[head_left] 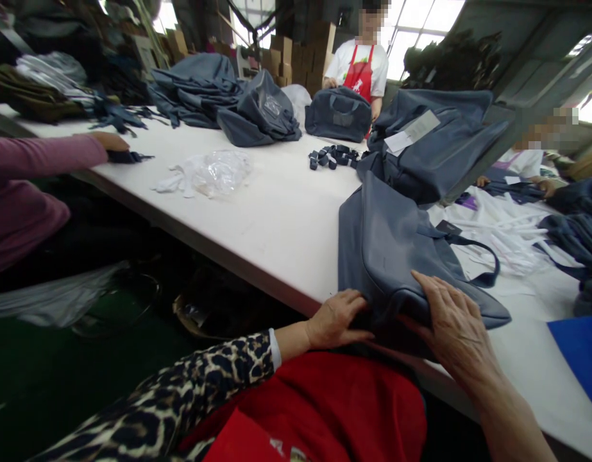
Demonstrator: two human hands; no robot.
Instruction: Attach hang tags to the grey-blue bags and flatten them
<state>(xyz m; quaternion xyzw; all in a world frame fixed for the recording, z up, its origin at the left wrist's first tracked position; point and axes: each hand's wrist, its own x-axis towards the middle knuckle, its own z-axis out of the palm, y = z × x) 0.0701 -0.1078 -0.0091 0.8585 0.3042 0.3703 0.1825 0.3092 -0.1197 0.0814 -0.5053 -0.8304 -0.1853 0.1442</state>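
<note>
A dark blue-grey handbag (392, 237) lies on its side at the table's near edge, its strap handle looping out to the right. My left hand (337, 319) grips the bag's near lower corner, thumb below and fingers on the material. Over the bag's near right edge lies my right hand (452, 317), fingers on top and the thumb tucked underneath, partly hidden. A small black tag (448, 227) shows beside the handle.
More blue bags (435, 138) are piled behind, one with white paper tags. A bundle of dark straps (331, 156) and clear plastic wrapping (223, 172) lie on the white table (276, 224). Co-workers stand across and to the right; a pink sleeve (40, 157) reaches in from the left.
</note>
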